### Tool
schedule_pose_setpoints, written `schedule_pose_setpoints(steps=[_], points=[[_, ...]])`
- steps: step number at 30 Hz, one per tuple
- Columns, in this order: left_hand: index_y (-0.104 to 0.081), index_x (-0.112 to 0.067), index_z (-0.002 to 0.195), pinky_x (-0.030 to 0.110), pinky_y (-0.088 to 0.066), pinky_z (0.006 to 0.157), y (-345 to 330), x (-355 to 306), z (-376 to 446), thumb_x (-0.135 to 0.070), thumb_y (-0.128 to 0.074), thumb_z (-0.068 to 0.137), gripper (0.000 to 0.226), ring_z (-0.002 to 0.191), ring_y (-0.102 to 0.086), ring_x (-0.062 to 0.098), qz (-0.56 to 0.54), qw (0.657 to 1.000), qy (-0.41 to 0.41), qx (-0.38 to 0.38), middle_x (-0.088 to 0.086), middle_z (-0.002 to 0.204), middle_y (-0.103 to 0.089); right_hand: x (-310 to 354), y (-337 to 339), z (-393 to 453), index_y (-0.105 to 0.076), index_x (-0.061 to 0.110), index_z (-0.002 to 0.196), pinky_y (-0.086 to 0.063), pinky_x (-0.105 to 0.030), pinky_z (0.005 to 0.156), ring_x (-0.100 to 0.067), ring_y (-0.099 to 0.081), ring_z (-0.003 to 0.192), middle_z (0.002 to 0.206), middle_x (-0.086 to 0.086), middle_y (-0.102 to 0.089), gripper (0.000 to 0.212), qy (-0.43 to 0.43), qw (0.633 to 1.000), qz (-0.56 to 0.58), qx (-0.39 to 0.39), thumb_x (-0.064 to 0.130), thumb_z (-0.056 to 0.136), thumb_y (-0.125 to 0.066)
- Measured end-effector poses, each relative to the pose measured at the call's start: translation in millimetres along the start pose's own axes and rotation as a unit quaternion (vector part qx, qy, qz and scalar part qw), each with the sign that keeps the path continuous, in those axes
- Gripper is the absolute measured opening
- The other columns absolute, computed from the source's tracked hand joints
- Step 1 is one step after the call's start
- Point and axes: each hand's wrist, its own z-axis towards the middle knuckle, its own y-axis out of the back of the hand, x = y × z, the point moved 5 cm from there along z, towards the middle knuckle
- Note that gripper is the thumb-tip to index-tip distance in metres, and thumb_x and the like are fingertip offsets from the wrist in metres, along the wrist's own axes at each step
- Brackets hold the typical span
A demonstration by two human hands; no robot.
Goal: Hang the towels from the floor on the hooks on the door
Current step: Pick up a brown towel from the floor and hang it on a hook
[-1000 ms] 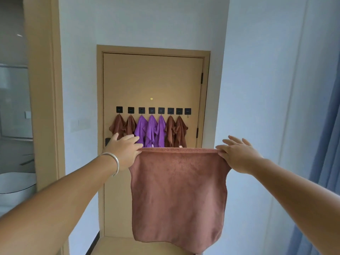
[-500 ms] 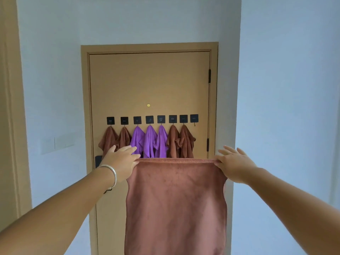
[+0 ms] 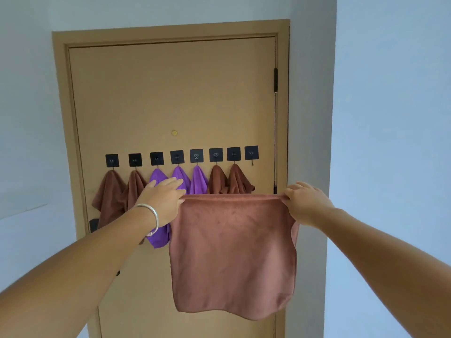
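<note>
The left hand (image 3: 164, 200) and right hand (image 3: 303, 204) each pinch a top corner of a brown towel (image 3: 233, 254), stretched before the door (image 3: 170, 98). Eight hooks (image 3: 196, 156): four brown and three purple towels (image 3: 180, 176) hang; the rightmost hook (image 3: 251, 153) is bare. The stretched towel hides the hanging towels' lower ends. The door looms closer than before.

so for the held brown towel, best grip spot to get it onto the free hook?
Probably one top corner. The brown towel hangs flat, left hand and right hand pinching its top corners. The empty hook is at the row's right end, so lead with the right-hand corner, coming from below.
</note>
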Motion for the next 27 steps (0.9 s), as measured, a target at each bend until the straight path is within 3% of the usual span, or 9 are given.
schedule_pose_setpoints(steps=[8,11,13,15,18,21,23,24,27], points=[[-0.062,-0.021,0.126,0.034,-0.041,0.102,-54.6,-12.6,131.2,-0.026,-0.040,0.101,0.034,0.139,-0.031,0.014,-0.103,0.984,-0.020,-0.142,-0.004,0.150,-0.038,-28.7,-42.8,108.5,-0.061,0.021,0.111,-0.043,-0.031,0.075,-0.023,-0.054,0.100,0.106,-0.001,-0.059,0.023,-0.062,0.994,-0.065,-0.063,0.021,0.099,-0.041],[-0.068,-0.016,0.110,0.037,-0.052,0.075,-71.4,-16.3,178.1,-0.011,-0.048,0.095,0.026,0.104,-0.060,0.021,-0.133,0.968,-0.063,-0.204,-0.005,0.134,-0.055,-42.9,-54.2,150.9,-0.062,0.016,0.105,-0.047,-0.032,0.069,-0.023,-0.055,0.086,0.097,-0.003,-0.057,0.025,-0.091,0.991,-0.066,-0.076,0.010,0.096,-0.040],[-0.068,-0.018,0.105,0.036,-0.050,0.060,-82.3,-22.0,206.5,-0.001,-0.051,0.088,0.030,0.082,-0.063,0.021,-0.158,0.956,-0.099,-0.225,-0.007,0.117,-0.062,-51.9,-59.0,177.2,-0.064,0.013,0.100,-0.046,-0.032,0.065,-0.024,-0.054,0.078,0.090,-0.003,-0.054,0.025,-0.101,0.989,-0.069,-0.082,0.005,0.093,-0.041],[-0.063,-0.026,0.108,0.027,-0.043,0.055,-92.7,-29.1,232.6,0.004,-0.054,0.082,0.041,0.076,-0.061,0.018,-0.181,0.946,-0.140,-0.231,-0.009,0.104,-0.065,-60.2,-62.9,199.9,-0.064,0.011,0.097,-0.042,-0.032,0.063,-0.025,-0.053,0.074,0.086,-0.004,-0.051,0.026,-0.101,0.988,-0.069,-0.096,0.000,0.091,-0.041],[-0.055,-0.027,0.099,0.016,-0.016,0.048,-101.4,-45.0,262.2,0.014,-0.062,0.059,0.058,0.063,-0.046,0.011,-0.122,0.939,-0.215,-0.237,-0.009,0.092,-0.059,-66.7,-69.3,223.5,-0.056,0.013,0.096,-0.037,-0.032,0.059,-0.023,-0.048,0.069,0.089,-0.005,-0.051,0.025,-0.073,0.986,-0.076,-0.129,-0.003,0.086,-0.041],[-0.052,-0.020,0.084,0.025,-0.019,0.048,-114.9,-61.9,293.4,0.009,-0.065,0.060,0.040,0.062,-0.041,0.017,-0.037,0.942,-0.266,-0.204,0.000,0.081,-0.052,-68.8,-79.4,242.4,-0.041,0.020,0.096,-0.031,-0.031,0.055,-0.021,-0.045,0.069,0.096,-0.003,-0.049,0.023,0.006,0.982,-0.138,-0.128,0.001,0.085,-0.049],[-0.056,-0.026,0.099,0.029,-0.025,0.054,-120.8,-67.9,317.4,-0.005,-0.060,0.077,0.031,0.072,-0.041,0.018,-0.027,0.951,-0.238,-0.194,-0.001,0.091,-0.051,-70.6,-89.1,257.3,-0.049,0.019,0.107,-0.033,-0.031,0.059,-0.022,-0.049,0.079,0.101,-0.004,-0.050,0.024,0.062,0.973,-0.190,-0.115,0.007,0.087,-0.056],[-0.054,-0.033,0.114,0.030,-0.028,0.058,-121.8,-71.1,326.7,-0.011,-0.056,0.084,0.037,0.079,-0.044,0.019,-0.021,0.958,-0.215,-0.188,-0.002,0.098,-0.049,-72.5,-93.3,265.8,-0.054,0.019,0.111,-0.034,-0.031,0.061,-0.021,-0.050,0.082,0.101,-0.004,-0.050,0.025,0.078,0.968,-0.210,-0.111,0.010,0.088,-0.058],[-0.025,-0.044,0.144,0.033,-0.034,0.066,-125.0,-77.7,349.7,-0.012,-0.044,0.093,0.064,0.094,-0.048,0.023,-0.019,0.975,-0.157,-0.158,0.001,0.111,-0.045,-81.5,-99.5,291.1,-0.060,0.018,0.118,-0.044,-0.030,0.067,-0.020,-0.051,0.084,0.100,-0.004,-0.051,0.023,0.066,0.971,-0.193,-0.122,0.019,0.096,-0.054]])
